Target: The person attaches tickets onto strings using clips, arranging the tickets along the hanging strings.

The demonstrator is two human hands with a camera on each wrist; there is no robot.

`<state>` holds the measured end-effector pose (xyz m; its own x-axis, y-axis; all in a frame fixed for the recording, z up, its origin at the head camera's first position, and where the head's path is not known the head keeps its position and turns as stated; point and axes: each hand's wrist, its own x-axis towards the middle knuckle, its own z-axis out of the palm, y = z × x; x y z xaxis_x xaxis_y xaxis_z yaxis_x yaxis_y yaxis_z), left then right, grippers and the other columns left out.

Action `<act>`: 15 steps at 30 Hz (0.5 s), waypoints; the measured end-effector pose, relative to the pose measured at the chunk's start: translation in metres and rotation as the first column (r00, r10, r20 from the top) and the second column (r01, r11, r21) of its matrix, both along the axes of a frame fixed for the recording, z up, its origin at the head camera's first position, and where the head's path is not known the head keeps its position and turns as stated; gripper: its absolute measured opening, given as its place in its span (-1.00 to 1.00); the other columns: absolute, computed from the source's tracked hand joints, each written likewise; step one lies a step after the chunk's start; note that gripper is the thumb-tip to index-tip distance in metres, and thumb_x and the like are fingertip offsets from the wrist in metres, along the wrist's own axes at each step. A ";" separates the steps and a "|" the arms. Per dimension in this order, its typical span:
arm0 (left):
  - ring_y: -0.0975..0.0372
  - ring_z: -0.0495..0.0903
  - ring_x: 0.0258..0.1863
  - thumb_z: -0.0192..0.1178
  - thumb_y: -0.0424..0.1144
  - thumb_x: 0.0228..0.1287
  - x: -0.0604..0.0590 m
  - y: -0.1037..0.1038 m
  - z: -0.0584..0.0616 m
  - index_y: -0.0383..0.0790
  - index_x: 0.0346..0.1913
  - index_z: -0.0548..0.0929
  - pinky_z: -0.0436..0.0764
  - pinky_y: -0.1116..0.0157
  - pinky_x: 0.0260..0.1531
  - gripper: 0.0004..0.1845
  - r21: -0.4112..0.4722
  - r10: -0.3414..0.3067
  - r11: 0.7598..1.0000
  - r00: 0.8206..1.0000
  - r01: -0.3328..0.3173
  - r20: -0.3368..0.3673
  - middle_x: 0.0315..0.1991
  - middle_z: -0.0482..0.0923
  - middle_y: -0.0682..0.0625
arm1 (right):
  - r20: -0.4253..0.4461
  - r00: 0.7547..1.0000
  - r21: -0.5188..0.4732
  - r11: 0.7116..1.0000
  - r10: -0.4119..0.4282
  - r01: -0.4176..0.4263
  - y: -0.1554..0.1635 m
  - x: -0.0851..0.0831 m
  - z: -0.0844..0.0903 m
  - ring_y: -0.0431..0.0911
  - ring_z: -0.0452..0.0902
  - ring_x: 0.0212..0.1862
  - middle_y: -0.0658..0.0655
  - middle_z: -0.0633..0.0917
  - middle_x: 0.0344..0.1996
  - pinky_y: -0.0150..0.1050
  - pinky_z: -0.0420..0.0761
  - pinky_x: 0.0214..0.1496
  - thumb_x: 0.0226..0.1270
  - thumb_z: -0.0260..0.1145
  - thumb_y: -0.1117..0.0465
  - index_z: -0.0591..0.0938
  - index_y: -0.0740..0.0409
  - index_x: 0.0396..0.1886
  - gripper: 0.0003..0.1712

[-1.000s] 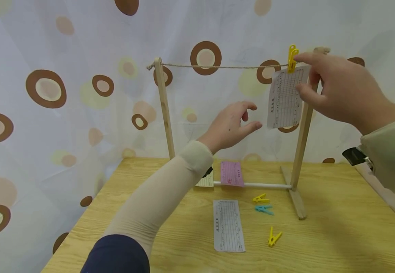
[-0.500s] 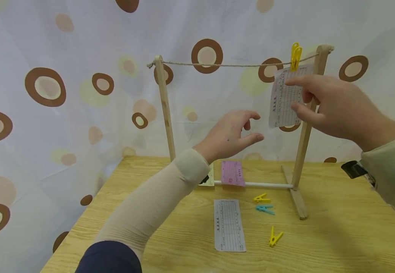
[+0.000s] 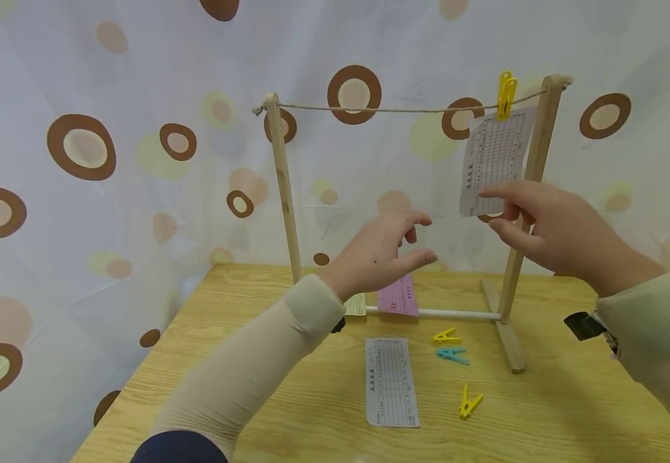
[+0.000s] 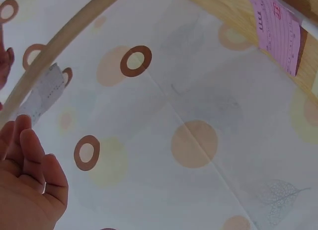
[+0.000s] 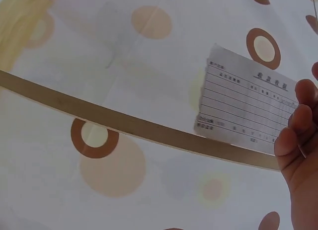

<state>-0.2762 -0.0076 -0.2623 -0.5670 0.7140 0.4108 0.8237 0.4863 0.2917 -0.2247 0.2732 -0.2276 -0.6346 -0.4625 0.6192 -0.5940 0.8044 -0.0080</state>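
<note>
A white receipt slip (image 3: 494, 161) hangs from the rope (image 3: 381, 110) of a wooden stand, held by a yellow clothespin (image 3: 507, 96). In the head view my right hand (image 3: 561, 228) overlaps the slip's lower corner, fingers loosely bent and holding nothing. My left hand (image 3: 378, 254) hovers lower and further left, thumb apart from the fingers, also holding nothing. Below it, a pink slip (image 3: 398, 297) and a pale yellow slip (image 3: 356, 304) lie by the stand's white bottom bar (image 3: 456, 314). Another white slip (image 3: 392, 382) lies flat on the table.
On the wooden table (image 3: 289, 399) lie a yellow clothespin (image 3: 446, 336), a blue clothespin (image 3: 453, 355) and, nearer, a second yellow clothespin (image 3: 470, 402). The stand's right post (image 3: 534, 167) rises behind my right hand. A patterned curtain (image 3: 138, 77) backs the table.
My right hand has come away from the clothespin on the rope and dropped down along the hanging slip. My left hand has sunk too, partly covering the pink slip.
</note>
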 end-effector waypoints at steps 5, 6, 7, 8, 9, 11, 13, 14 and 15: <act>0.29 0.46 -0.13 0.17 0.15 0.46 0.000 -0.009 -0.017 -0.12 0.40 0.43 0.48 0.32 -0.08 -0.38 -0.015 0.035 0.999 0.999 -0.034 0.040 -0.05 0.50 0.08 | 0.068 0.998 -0.049 0.999 -0.012 0.015 0.000 -0.001 -0.030 -0.20 0.28 -0.46 -0.11 0.45 -0.41 -0.25 0.35 -0.41 0.31 0.39 0.26 0.62 0.05 0.24 -0.52; 0.30 0.46 -0.14 0.17 0.16 0.46 0.001 -0.012 -0.021 -0.12 0.40 0.44 0.48 0.32 -0.09 -0.38 -0.014 0.036 0.999 0.998 -0.036 0.051 -0.05 0.50 0.09 | 0.085 0.996 -0.057 0.998 -0.015 0.020 0.000 -0.001 -0.036 -0.21 0.28 -0.46 -0.11 0.45 -0.42 -0.26 0.34 -0.42 0.32 0.39 0.25 0.62 0.05 0.23 -0.53; 0.30 0.46 -0.14 0.17 0.15 0.46 0.001 -0.014 -0.025 -0.12 0.40 0.44 0.48 0.32 -0.09 -0.38 -0.009 0.035 0.999 0.997 -0.034 0.067 -0.05 0.50 0.10 | 0.101 0.995 -0.067 0.998 -0.016 0.022 0.000 0.000 -0.043 -0.21 0.27 -0.47 -0.12 0.44 -0.42 -0.27 0.33 -0.42 0.32 0.39 0.25 0.62 0.05 0.23 -0.53; 0.30 0.46 -0.13 0.17 0.15 0.46 0.001 -0.016 -0.030 -0.13 0.40 0.44 0.48 0.32 -0.08 -0.39 -0.002 0.029 1.000 0.997 -0.029 0.075 -0.05 0.50 0.10 | 0.122 0.992 -0.078 0.997 -0.018 0.028 0.001 0.001 -0.049 -0.21 0.27 -0.46 -0.12 0.43 -0.43 -0.27 0.32 -0.42 0.32 0.40 0.25 0.62 0.05 0.23 -0.53; 0.30 0.46 -0.13 0.17 0.14 0.46 0.002 -0.018 -0.035 -0.14 0.39 0.44 0.48 0.32 -0.08 -0.39 0.002 0.025 1.000 0.996 -0.026 0.082 -0.05 0.50 0.09 | 0.139 0.990 -0.089 0.995 -0.021 0.034 0.001 0.002 -0.056 -0.22 0.28 -0.46 -0.12 0.43 -0.43 -0.28 0.32 -0.42 0.33 0.40 0.25 0.62 0.05 0.23 -0.53; 0.31 0.46 -0.13 0.18 0.13 0.46 0.003 -0.023 -0.044 -0.15 0.39 0.44 0.48 0.33 -0.07 -0.40 -0.001 0.026 1.000 0.996 -0.026 0.087 -0.05 0.50 0.10 | 0.176 0.984 -0.112 0.993 -0.024 0.044 0.004 0.004 -0.068 -0.22 0.28 -0.45 -0.13 0.42 -0.44 -0.29 0.31 -0.42 0.34 0.41 0.24 0.62 0.03 0.23 -0.54; 0.30 0.46 -0.12 0.19 0.12 0.46 0.004 -0.027 -0.053 -0.15 0.38 0.45 0.47 0.32 -0.05 -0.40 -0.015 0.043 0.999 0.995 -0.041 0.092 -0.06 0.50 0.10 | 0.209 0.978 -0.130 0.990 -0.020 0.048 0.008 0.005 -0.081 -0.23 0.28 -0.44 -0.13 0.42 -0.44 -0.30 0.31 -0.43 0.37 0.41 0.22 0.61 0.03 0.25 -0.54; 0.30 0.46 -0.12 0.19 0.11 0.46 0.003 -0.029 -0.058 -0.16 0.38 0.46 0.47 0.32 -0.04 -0.40 -0.023 0.051 0.999 0.995 -0.049 0.090 -0.06 0.51 0.10 | 0.225 0.974 -0.139 0.989 -0.018 0.050 0.010 0.005 -0.087 -0.23 0.27 -0.44 -0.13 0.42 -0.43 -0.30 0.30 -0.43 0.38 0.40 0.21 0.60 0.02 0.25 -0.54; 0.29 0.46 -0.11 0.20 0.11 0.45 0.003 -0.031 -0.063 -0.17 0.37 0.46 0.46 0.31 -0.03 -0.40 -0.034 0.061 0.998 0.994 -0.058 0.091 -0.06 0.51 0.11 | 0.237 0.972 -0.147 0.988 -0.012 0.048 0.011 0.005 -0.093 -0.24 0.27 -0.45 -0.12 0.43 -0.44 -0.31 0.30 -0.43 0.39 0.40 0.20 0.60 0.01 0.26 -0.54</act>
